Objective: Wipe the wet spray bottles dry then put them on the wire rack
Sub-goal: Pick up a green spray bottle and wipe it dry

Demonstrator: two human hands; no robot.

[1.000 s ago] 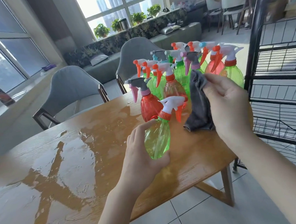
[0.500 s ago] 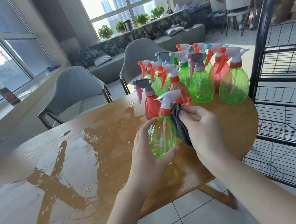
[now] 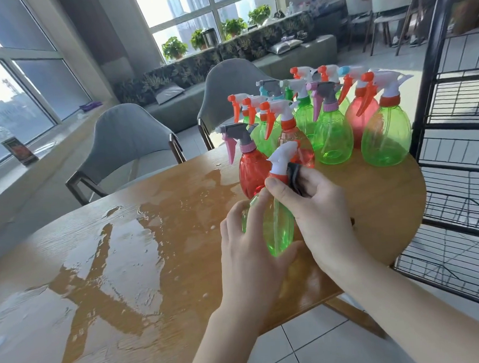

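— Across the left half of the frame, what do you see?

— A wooden table (image 3: 103, 273) with a wide sheet of water pooled on it, two grey chairs (image 3: 129, 143) behind it, and a small bottle on the window sill (image 3: 14, 147) at the far left.

— And at the centre?

— The left hand (image 3: 251, 253) is wrapped round the belly of a green spray bottle (image 3: 277, 226), fingers curled on its left side, thumb under its base. The bottle is held just above the table's near edge, tilted, its white trigger head pointing up and away.

— The other hand?

— The right hand (image 3: 315, 204) comes in from the lower right and grips the bottle's neck and shoulder with a dark cloth (image 3: 295, 175) bunched between its fingers; only a fold of cloth shows above the knuckles.

— How far along would you say the job is?

— Early, I'd judge. This looks like the wiping of one bottle, still unfinished. Just behind the hands, upper centre to right, a cluster of red and green spray bottles (image 3: 330, 131) stands on the table's end, waiting.

— And the right edge?

— The black wire rack (image 3: 456, 168) stands beside the table. No bottle shows on the shelves in view, so nearly all the drying and shelving seems left to do.
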